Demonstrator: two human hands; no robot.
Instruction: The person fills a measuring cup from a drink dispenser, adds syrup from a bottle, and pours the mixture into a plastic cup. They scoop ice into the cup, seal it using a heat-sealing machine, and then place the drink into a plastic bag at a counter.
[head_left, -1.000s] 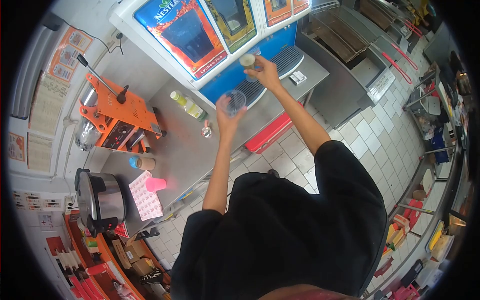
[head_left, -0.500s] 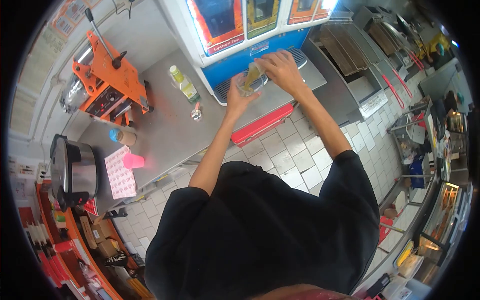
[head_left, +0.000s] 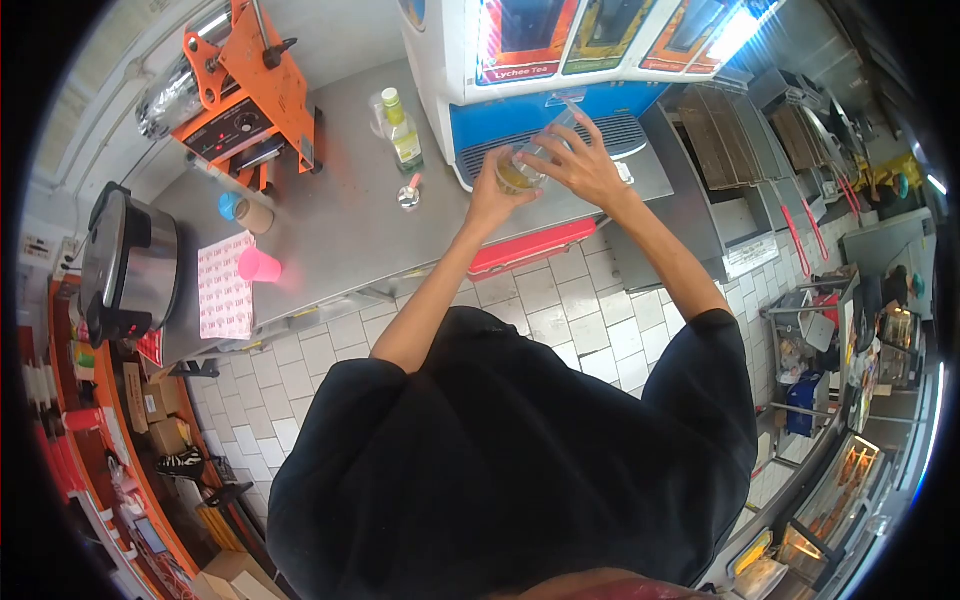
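My left hand (head_left: 490,198) is wrapped round a clear cup (head_left: 516,178) with yellowish liquid in it, in front of the drink dispenser's drip tray. Just to the right, my right hand (head_left: 588,170) grips a second clear cup (head_left: 566,118), tipped over with its mouth toward the first. This tilted cup looks nearly drained, and the fingers hide part of it. Behind both hands stands the drink dispenser (head_left: 462,78), its front panels lit and one labelled Lychee Tea.
Left of the dispenser, a green-capped bottle (head_left: 402,132) and a small metal measure (head_left: 409,196) stand on the steel counter (head_left: 345,200). Further left are an orange sealing machine (head_left: 245,115), a pink cup (head_left: 260,265) and a large cooker (head_left: 135,260). Fryers (head_left: 725,150) adjoin on the right.
Liquid from my right hand's cup has gone into the cup in my left hand, and the right one is now tipped further. The whole view has shifted as my head moved.
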